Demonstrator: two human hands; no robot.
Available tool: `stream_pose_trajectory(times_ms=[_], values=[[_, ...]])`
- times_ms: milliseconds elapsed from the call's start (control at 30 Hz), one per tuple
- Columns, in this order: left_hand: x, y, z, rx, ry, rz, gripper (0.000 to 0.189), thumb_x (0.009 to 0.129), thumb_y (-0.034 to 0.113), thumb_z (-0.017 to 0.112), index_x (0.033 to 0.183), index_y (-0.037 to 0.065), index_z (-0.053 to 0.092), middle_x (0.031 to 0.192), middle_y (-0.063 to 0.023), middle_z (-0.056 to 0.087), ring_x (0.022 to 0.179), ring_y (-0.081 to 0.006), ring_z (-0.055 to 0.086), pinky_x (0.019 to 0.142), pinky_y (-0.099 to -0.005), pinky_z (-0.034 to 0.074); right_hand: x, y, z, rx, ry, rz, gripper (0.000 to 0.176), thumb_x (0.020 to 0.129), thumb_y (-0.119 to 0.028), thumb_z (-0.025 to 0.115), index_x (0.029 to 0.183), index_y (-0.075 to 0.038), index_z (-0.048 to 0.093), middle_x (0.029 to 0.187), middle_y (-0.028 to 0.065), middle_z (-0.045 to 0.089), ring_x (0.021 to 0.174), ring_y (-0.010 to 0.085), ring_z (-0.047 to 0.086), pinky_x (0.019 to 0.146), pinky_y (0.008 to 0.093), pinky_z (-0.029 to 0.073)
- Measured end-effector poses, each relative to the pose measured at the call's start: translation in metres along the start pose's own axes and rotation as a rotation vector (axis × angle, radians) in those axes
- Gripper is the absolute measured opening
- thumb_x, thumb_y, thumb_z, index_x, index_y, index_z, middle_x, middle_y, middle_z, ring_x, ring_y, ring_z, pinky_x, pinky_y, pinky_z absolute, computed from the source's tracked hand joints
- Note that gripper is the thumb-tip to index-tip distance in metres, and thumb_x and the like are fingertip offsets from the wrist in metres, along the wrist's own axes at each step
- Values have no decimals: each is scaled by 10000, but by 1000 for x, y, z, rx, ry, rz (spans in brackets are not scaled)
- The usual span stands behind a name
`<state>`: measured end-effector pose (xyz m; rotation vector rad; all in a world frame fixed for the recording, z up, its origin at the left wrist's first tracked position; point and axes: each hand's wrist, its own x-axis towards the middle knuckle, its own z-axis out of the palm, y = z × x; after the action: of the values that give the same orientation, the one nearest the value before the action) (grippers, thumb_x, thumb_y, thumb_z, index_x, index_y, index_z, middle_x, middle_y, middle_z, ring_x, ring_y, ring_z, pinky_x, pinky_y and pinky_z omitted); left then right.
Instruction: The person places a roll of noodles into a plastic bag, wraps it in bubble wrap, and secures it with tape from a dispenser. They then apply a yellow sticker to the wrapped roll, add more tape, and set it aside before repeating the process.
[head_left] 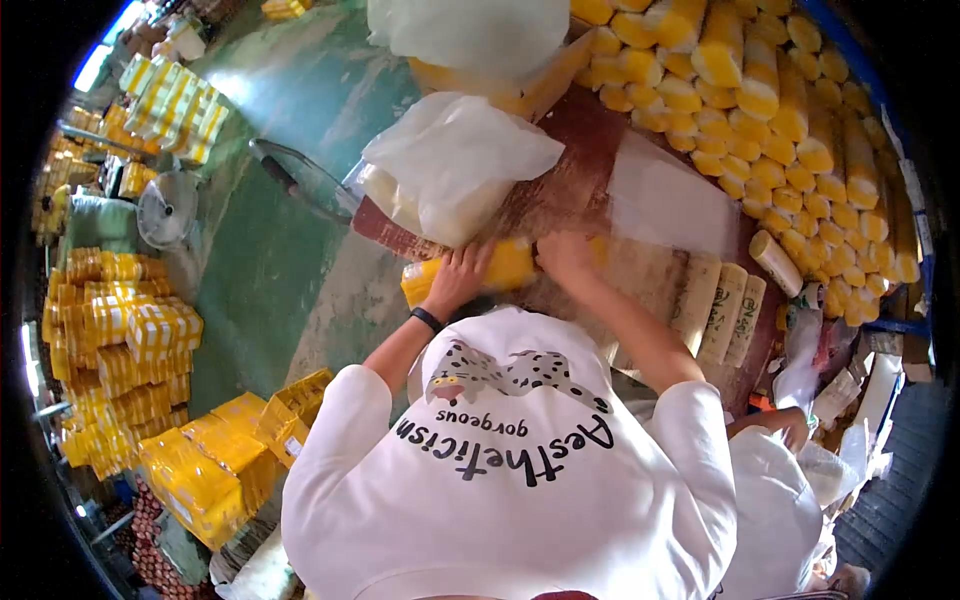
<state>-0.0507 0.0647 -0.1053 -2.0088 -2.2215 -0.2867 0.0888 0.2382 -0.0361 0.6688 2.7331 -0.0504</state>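
A yellow-wrapped package [512, 263] lies at the near edge of the worn red table [575, 135]. My left hand [462, 279], with a dark band at the wrist, is wrapped over the left part of this package. At its right end is my right hand [566, 254], closed, with the fingers curled and partly hidden; what they hold, if anything, cannot be made out. Just beyond my left hand stands a bulky pale bundle [440, 200] under a translucent white plastic sheet [455, 150].
Yellow-ended rolls [760, 130] are stacked at the upper right. Pale rolls with handwriting [718, 310] lie right of my right arm, near a white sheet [670, 195]. Yellow boxes [215, 460] and a fan [168, 209] stand left. Another person's arm [780, 425] shows at right.
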Motion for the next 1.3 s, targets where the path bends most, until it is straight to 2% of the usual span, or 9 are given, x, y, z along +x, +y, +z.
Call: stream_pose_trajectory(times_ms=[133, 233, 333, 500, 667, 733, 933, 1067, 1300], values=[[0, -2, 1, -50, -72, -15, 552, 835, 134, 473, 1366, 19, 374, 1133, -169, 540, 1077, -310, 515, 995, -428, 370, 10, 8, 45, -214, 172, -208, 163, 749, -234, 625, 826, -126, 720, 765, 89, 687, 736, 252, 680, 633, 424, 528], [0, -8, 5, 121, 40, 57, 634, 793, 230, 551, 1379, 62, 376, 1201, -149, 521, 1087, -277, 513, 868, -372, 434, 18, 11, 40, -136, 104, -57, 234, 797, -315, 621, 862, -111, 715, 809, 97, 688, 778, 253, 675, 647, 427, 518], [-17, -18, -13, -16, -23, 86, 719, 769, 306, 622, 1392, 65, 356, 1268, -140, 497, 1152, -288, 487, 937, -404, 400, -13, 42, -15, 103, 0, 71, 324, 846, -392, 584, 890, -94, 705, 885, 103, 683, 813, 252, 664, 666, 431, 507], [-60, -38, -42, -179, -45, -77, 716, 783, 391, 639, 1368, 63, 389, 1299, -122, 487, 1193, -293, 460, 1012, -433, 335, -48, 101, 42, -164, 145, 402, 401, 824, -428, 597, 997, -72, 663, 1133, 108, 607, 1022, 269, 584, 912, 413, 416], [-58, -40, -19, -90, 36, -150, 557, 905, 353, 517, 1366, 65, 398, 1324, -134, 478, 1183, -306, 467, 1026, -457, 325, -35, 89, 91, -200, 603, -81, 402, 764, -287, 645, 1107, -82, 603, 1128, 100, 578, 1003, 264, 568, 910, 412, 416], [-44, -23, -21, -178, 104, -159, 498, 891, 272, 518, 1328, 48, 434, 1264, -142, 511, 1154, -303, 483, 1007, -443, 347, -29, 38, 49, 164, 356, -191, 475, 781, -237, 634, 1214, -71, 535, 1240, 148, 503, 1137, 321, 471, 987, 445, 362], [-5, 3, -4, 19, 168, 3, 302, 808, 228, 552, 1045, 48, 600, 1167, -146, 574, 997, -278, 568, 851, -393, 462, 28, -72, 87, 345, 428, -356, 524, 789, -155, 606, 1270, -1, 465, 1247, 189, 485, 1139, 397, 448, 963, 478, 377], [-5, 9, -4, -202, 79, -255, 349, 845, 263, 536, 1098, 27, 578, 1116, -166, 599, 949, -274, 601, 823, -379, 463, 30, -62, 84, 364, 450, -409, 582, 679, -274, 657, 1187, -20, 533, 1179, 144, 538, 1157, 317, 459, 974, 456, 352], [-32, -13, -22, -69, 199, -140, 462, 860, 349, 539, 1209, 46, 545, 1094, -110, 610, 1029, -256, 559, 900, -392, 418, 1, -61, 36, 240, 390, -467, 787, 659, -407, 696, 1273, 26, 461, 1311, 174, 481, 1212, 294, 442, 1036, 430, 302]])
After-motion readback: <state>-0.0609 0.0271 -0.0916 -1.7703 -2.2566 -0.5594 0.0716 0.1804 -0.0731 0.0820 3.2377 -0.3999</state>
